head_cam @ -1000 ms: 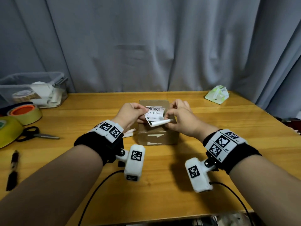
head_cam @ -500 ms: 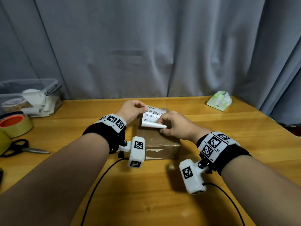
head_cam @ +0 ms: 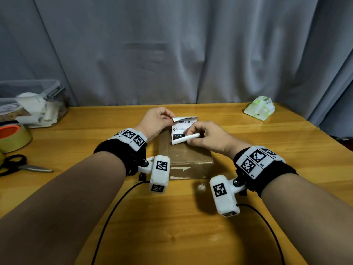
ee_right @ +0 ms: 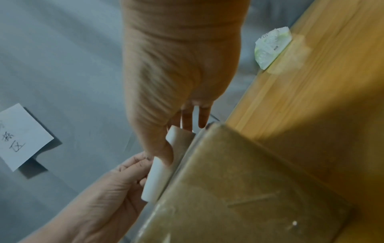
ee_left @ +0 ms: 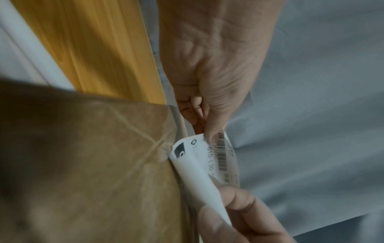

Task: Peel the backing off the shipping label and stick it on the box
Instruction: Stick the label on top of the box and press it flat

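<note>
A brown cardboard box (head_cam: 183, 155) sits mid-table, taped on top. Just above its far end hangs the white shipping label (head_cam: 181, 129) with barcode and "010" print. My left hand (head_cam: 158, 121) pinches the label's top left corner. My right hand (head_cam: 202, 134) pinches the curled white backing (head_cam: 186, 139) rolled at the label's lower edge. In the left wrist view the label (ee_left: 218, 152) curves between both hands beside the box (ee_left: 93, 164). The right wrist view shows the rolled backing (ee_right: 166, 164) against the box edge (ee_right: 228, 180).
A clear plastic bin (head_cam: 32, 104) with rolls, tape rolls (head_cam: 13, 136) and scissors (head_cam: 17, 166) lie at the left. A green-white packet (head_cam: 260, 108) sits far right. Grey curtain hangs behind. Camera cables trail toward the near table edge.
The backing has rolled further down the label, baring the "010" block. Both hands have come down closer over the box's far end, the right hand toward me.
</note>
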Available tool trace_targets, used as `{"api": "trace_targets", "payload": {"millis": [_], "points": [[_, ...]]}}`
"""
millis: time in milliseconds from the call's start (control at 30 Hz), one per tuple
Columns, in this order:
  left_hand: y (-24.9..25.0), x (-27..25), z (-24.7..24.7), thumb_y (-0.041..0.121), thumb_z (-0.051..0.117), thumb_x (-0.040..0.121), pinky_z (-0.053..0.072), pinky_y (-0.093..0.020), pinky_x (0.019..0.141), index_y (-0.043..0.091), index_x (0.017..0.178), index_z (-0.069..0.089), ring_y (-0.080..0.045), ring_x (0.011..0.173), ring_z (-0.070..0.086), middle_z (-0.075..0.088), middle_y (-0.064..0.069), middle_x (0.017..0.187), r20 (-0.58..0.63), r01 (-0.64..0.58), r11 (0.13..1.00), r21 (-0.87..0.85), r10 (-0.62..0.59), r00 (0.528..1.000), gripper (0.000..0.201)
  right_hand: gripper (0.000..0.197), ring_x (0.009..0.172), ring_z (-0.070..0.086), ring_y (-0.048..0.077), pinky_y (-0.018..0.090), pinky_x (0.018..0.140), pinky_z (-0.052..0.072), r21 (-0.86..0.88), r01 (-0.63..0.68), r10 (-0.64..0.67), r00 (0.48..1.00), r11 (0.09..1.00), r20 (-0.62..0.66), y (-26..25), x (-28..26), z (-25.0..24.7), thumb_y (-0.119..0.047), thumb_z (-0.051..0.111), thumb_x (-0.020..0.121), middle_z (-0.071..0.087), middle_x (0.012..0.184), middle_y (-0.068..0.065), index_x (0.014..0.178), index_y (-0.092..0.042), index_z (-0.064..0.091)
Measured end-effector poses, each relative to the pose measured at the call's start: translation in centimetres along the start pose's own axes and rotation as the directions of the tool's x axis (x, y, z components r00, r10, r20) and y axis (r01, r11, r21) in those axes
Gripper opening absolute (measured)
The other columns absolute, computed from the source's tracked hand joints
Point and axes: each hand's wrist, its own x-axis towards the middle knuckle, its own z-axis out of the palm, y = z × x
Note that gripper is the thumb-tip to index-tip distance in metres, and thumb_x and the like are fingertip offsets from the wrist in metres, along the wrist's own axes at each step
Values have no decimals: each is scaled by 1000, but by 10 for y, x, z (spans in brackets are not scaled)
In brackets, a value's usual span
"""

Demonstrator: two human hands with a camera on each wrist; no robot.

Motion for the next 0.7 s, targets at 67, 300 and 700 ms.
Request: {"api": "trace_targets", "payload": {"millis": [67,300,700], "points": [[-2,-1,0,-6,63,81,52,-13,62,13,73,61,-7,62,59,62,-3,73,-26,-4,1000,-27,3,1000,21,12,74,52,5,3,64,40,14,-1,1,1000,1000,-18,2,-1,0,-3,70,77,69,104,20,81,-13,64],[-7,0,-4,-1,65,81,48,-6,53,-6,99,66,-5,63,59,63,0,75,-112,-13,1000,11,14,994,19,23,86,57,14,17,74,45,-5,5,-5,1000,1000,-16,8,-1,3,-5,68,78,70,103,18,71,-25,60],[-16,5,0,0,65,81,41,-3,49,-6,98,65,-7,61,51,57,1,68,-173,-11,998,60,22,985,18,28,99,65,31,36,89,50,36,9,-7,999,999,-46,1,-6,9,-3,69,77,72,101,17,66,-27,59]]}}
